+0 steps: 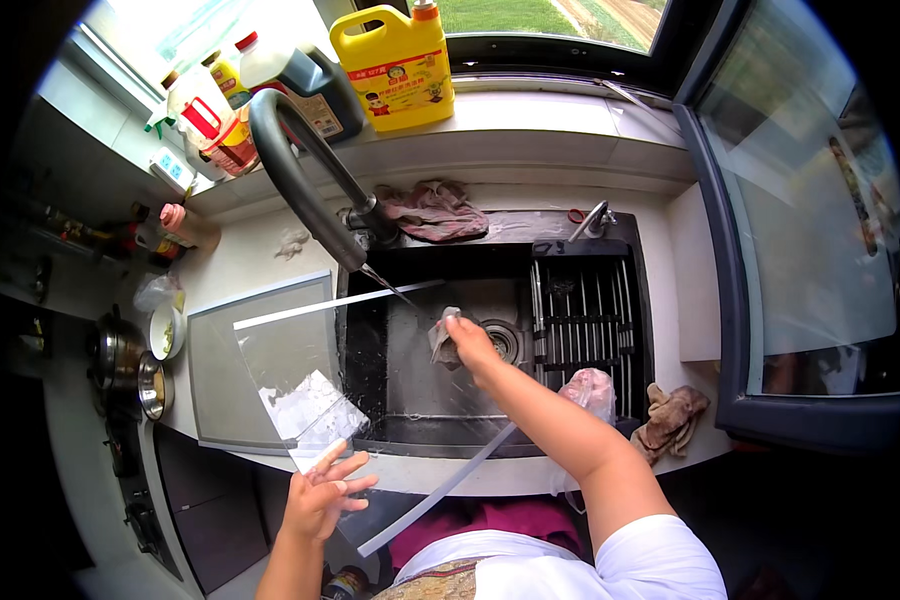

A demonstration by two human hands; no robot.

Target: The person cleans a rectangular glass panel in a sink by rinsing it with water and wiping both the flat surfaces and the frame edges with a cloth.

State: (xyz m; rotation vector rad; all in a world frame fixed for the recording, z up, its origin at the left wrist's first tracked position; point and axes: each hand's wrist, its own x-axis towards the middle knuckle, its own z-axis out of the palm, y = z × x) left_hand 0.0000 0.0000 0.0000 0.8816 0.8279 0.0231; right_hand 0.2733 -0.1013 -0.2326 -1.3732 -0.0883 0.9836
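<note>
A clear panel (270, 365) with pale edge strips slants across the sink's left side. My left hand (315, 500) holds its near left edge, with fingers spread against it. A bright white patch shows on the panel; whether it is a reflection, I cannot tell. My right hand (473, 347) is closed around a wet grey cloth (442, 342) over the dark sink (410, 432), near the drain (503, 343). From the black curved faucet (315, 205), a thin stream of water runs toward the cloth. Part of the panel's far strip passes under the faucet's spout.
On the left counter lies a grey framed panel (210, 370). A black drying rack (585, 310) covers the sink's right side, beside a filled plastic bag (590, 390) and a brown rag (670, 420). A yellow jug (398, 70) stands on the sill; an open window sash (735, 400) juts in.
</note>
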